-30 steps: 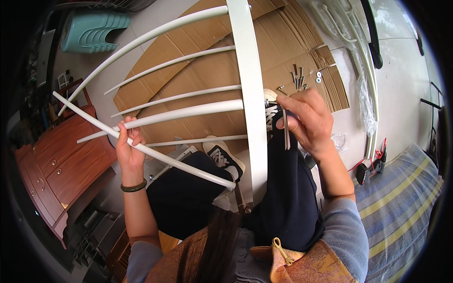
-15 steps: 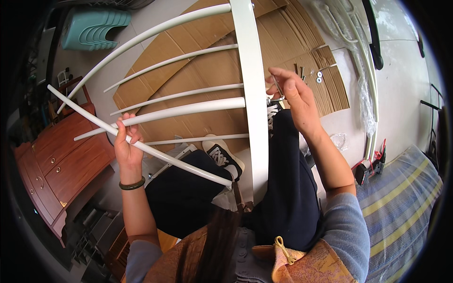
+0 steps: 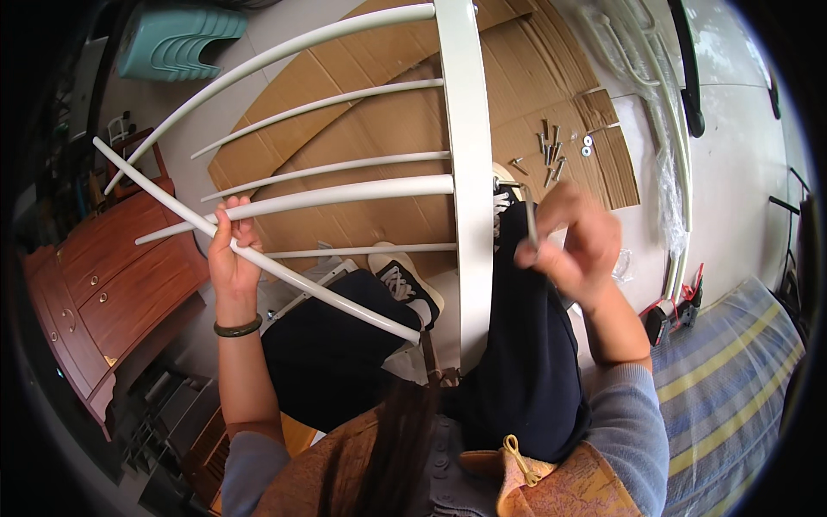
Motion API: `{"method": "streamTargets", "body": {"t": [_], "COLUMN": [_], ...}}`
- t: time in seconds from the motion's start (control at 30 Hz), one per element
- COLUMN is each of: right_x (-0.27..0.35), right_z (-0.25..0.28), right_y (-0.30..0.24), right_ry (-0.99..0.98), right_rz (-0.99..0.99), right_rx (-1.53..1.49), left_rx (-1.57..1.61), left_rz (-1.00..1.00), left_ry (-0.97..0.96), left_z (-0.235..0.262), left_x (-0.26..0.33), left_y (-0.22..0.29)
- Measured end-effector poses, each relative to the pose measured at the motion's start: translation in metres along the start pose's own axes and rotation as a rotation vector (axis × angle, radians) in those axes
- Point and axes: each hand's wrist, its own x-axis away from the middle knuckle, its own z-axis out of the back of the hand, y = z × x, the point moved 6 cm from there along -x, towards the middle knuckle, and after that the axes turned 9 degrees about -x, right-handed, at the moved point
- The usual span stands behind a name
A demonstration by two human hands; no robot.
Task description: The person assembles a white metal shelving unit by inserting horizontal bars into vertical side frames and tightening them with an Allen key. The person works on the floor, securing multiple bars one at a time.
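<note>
My left hand (image 3: 233,252) is closed round a thin white tube (image 3: 319,298) near where it crosses a thicker white rail (image 3: 345,198). That rail runs right into a broad white upright board (image 3: 470,189), as do several other white bars. My right hand (image 3: 581,246), a little blurred, grips the long arm of a hex key (image 3: 530,214). The key's short arm reaches a bolt (image 3: 498,183) on the board's right side, level with the thicker rail. Whether the key's tip is fully seated in the bolt head cannot be made out.
Cardboard sheets (image 3: 336,121) cover the floor, with several loose screws (image 3: 550,151) and white washers (image 3: 587,146) on the right. Plastic-wrapped white tubes (image 3: 668,172) lie further right. A wooden cabinet (image 3: 116,289) and stacked teal stools (image 3: 177,43) stand left. A striped mat (image 3: 724,388) is near right.
My right hand has swung toward me, turning the hex key from pointing away to pointing near. More of the loose screws are now uncovered. The left hand keeps its hold.
</note>
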Motion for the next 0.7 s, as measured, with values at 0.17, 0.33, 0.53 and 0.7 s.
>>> {"method": "streamTargets", "body": {"t": [0.17,0.33,0.53,0.7], "right_x": [-0.045,-0.020,0.049,0.061], "right_z": [0.016,-0.004,-0.028,-0.028], "right_y": [0.033,0.098,0.091,0.046], "right_ry": [0.341,0.206,0.100,-0.020], "right_rz": [-0.146,-0.646,-0.904,-0.747], "right_rx": [-0.057,-0.527,-0.823,-0.555], "left_rx": [0.070,0.181,0.258,0.294], "left_rz": [-0.009,0.003,0.075,0.123], "left_ry": [0.035,-0.117,-0.225,-0.228], "left_z": [-0.008,-0.009,-0.026,-0.037], "left_x": [-0.001,-0.002,0.002,0.005], "left_y": [0.001,0.003,0.002,0.000]}}
